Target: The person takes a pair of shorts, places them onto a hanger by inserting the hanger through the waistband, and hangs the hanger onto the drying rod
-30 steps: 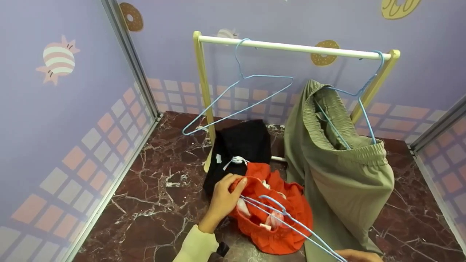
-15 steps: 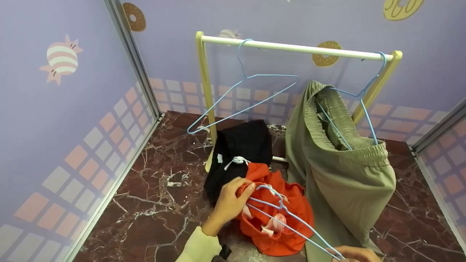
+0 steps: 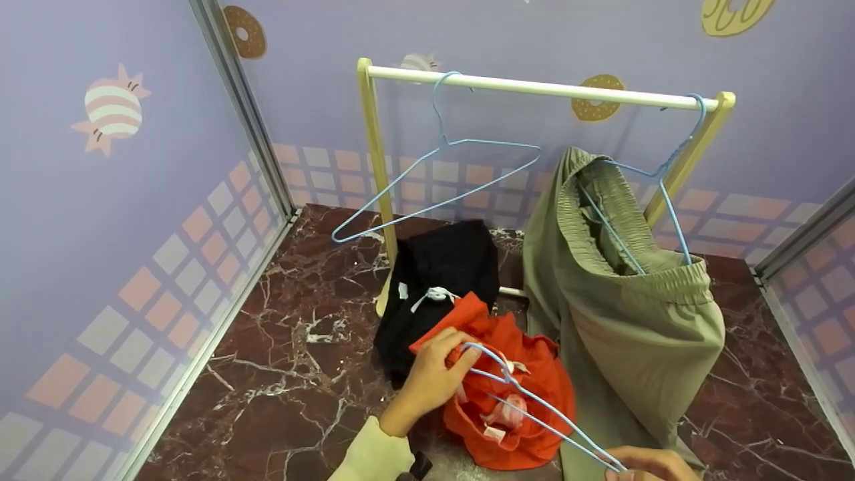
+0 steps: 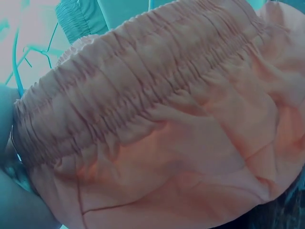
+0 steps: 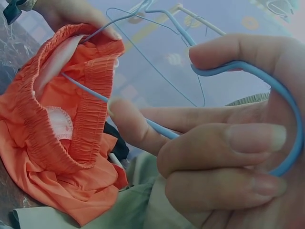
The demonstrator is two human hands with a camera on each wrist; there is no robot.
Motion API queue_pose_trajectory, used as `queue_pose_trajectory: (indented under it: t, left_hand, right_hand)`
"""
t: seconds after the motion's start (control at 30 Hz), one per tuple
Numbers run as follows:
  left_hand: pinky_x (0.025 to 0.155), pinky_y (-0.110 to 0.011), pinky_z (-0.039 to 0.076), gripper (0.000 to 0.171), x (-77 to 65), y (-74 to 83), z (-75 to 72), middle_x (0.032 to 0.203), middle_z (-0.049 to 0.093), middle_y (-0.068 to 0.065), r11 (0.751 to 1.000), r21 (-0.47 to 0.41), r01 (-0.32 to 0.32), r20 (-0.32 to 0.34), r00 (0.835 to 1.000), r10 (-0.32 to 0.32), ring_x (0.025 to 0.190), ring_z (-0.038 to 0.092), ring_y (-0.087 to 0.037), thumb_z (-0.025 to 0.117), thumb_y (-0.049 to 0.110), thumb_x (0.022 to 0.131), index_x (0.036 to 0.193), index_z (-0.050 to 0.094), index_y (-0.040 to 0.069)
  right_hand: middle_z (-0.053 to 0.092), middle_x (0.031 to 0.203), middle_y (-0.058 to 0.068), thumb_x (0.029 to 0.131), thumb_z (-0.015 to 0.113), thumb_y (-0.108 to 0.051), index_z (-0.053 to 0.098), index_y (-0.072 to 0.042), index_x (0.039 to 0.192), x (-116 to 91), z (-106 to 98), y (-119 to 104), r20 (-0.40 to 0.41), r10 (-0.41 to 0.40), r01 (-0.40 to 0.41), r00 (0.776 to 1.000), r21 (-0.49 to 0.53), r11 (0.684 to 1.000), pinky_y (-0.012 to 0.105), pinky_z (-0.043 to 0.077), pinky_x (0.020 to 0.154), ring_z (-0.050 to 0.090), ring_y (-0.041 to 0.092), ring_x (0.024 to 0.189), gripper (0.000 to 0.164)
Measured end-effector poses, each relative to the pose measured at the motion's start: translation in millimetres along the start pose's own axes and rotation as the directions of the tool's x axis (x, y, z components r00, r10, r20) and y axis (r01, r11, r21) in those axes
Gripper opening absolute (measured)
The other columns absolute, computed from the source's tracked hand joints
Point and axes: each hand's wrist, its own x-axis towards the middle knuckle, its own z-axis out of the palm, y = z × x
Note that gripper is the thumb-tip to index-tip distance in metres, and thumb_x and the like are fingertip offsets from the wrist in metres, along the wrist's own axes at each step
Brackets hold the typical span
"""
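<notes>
At the right end of the rack (image 3: 548, 87), the trousers (image 3: 641, 321) are hung, their trailing cloth spread low enough to be caught and pulled askew. In front, the red garment (image 3: 551, 381) is gathered over the floor, its waistband pinched at one edge by the left hand (image 3: 434, 371); were that pinch loosened, the mouth could be sprung narrow by the elastic. The black garment (image 3: 447, 260), lying right behind, might be dragged along. The hanger (image 5: 299, 129) is gripped at its near end by the curled fingers of the right hand (image 3: 648, 462); being held so far from its tip, it could be twisted, and its hook snagged on the waistband. How securely the far tip is seated cannot be told, being hidden near the left thumb.
</notes>
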Motion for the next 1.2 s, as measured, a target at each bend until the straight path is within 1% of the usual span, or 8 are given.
queue_pose_trajectory:
  t: [0.1,0.23,0.47,0.63,0.77,0.97,1.13,1.2]
  left_hand:
    - [0.068,-0.019,0.044,0.019,0.0,3.0,1.1,0.088,0.057,0.008,1.0,-0.012,-0.016,0.007,1.0,0.016,0.078,0.053,-0.004,0.052,0.038,0.091,0.094,0.065,0.024]
    - [0.069,-0.019,0.045,0.018,-0.4,5.0,2.4,0.087,0.059,0.006,0.997,-0.056,-0.045,0.006,0.999,0.045,0.079,0.055,-0.005,0.052,0.032,0.092,0.093,0.065,0.02]
    - [0.065,-0.018,0.044,0.017,-1.5,7.6,5.0,0.077,0.057,0.011,0.993,-0.111,-0.043,0.008,0.999,0.045,0.072,0.051,-0.003,0.051,0.033,0.093,0.088,0.065,0.025]
    - [0.059,-0.016,0.038,0.016,-2.2,10.8,5.1,0.068,0.052,0.009,0.991,-0.127,-0.043,0.035,0.998,0.048,0.065,0.046,-0.002,0.052,0.032,0.093,0.087,0.064,0.025]
    - [0.061,-0.016,0.039,0.012,-2.2,17.3,3.2,0.069,0.057,0.008,0.987,-0.138,-0.077,0.051,0.995,0.085,0.066,0.048,-0.003,0.054,0.026,0.092,0.086,0.064,0.025]
    - [0.071,-0.019,0.046,0.008,-1.3,30.9,-1.0,0.084,0.066,0.003,0.968,-0.229,-0.105,0.093,0.987,0.129,0.081,0.058,-0.007,0.06,0.02,0.088,0.086,0.066,0.017]
    - [0.074,-0.019,0.047,0.008,-2.8,20.9,2.9,0.087,0.067,0.007,0.97,-0.201,-0.14,0.112,0.98,0.165,0.086,0.059,-0.004,0.061,0.026,0.087,0.087,0.067,0.021]
    - [0.071,-0.018,0.047,0.008,-3.9,17.3,2.6,0.087,0.067,0.006,0.964,-0.205,-0.167,0.125,0.973,0.195,0.083,0.058,-0.003,0.06,0.025,0.087,0.088,0.067,0.021]
  right_hand:
    - [0.066,0.095,-0.01,0.089,0.039,0.01,0.054,0.008,0.118,1,2,-2,-0.033,0.054,-0.055,0.998,-0.01,0.998,0.02,0.049,0.07,0.059,-0.001,0.081,0.033]
    - [0.066,0.091,-0.008,0.091,0.039,0.004,0.054,0.007,0.12,2,4,-4,-0.044,0.13,-0.127,0.991,0.063,0.99,0.023,0.052,0.068,0.06,0.001,0.077,0.032]
    - [0.065,0.09,-0.004,0.093,0.039,-0.005,0.053,0.003,0.121,4,4,-3,-0.028,0.187,-0.181,0.982,0.135,0.974,0.023,0.051,0.062,0.057,0.001,0.071,0.033]
    - [0.065,0.095,-0.003,0.093,0.032,0.0,0.05,0.008,0.122,6,2,1,0.014,0.082,-0.083,0.997,0.135,0.987,0.022,0.05,0.059,0.055,-0.001,0.07,0.035]
    - [0.065,0.096,-0.004,0.091,0.029,0.006,0.047,0.014,0.122,6,0,6,0.029,-0.004,0.001,1.0,0.12,0.993,0.026,0.049,0.056,0.054,-0.002,0.071,0.036]
    - [0.066,0.096,-0.003,0.091,0.031,0.004,0.047,0.016,0.12,7,0,7,0.025,-0.008,0.006,1.0,0.108,0.994,0.025,0.05,0.061,0.057,-0.001,0.076,0.035]
    - [0.066,0.096,-0.001,0.091,0.03,0.006,0.048,0.014,0.12,8,-1,10,0.026,-0.041,0.037,0.999,0.126,0.991,0.025,0.051,0.064,0.058,0.001,0.081,0.035]
    - [0.065,0.097,0.001,0.09,0.027,0.009,0.047,0.014,0.121,8,-1,12,0.044,-0.082,0.075,0.996,0.145,0.987,0.028,0.05,0.06,0.057,0.001,0.08,0.038]
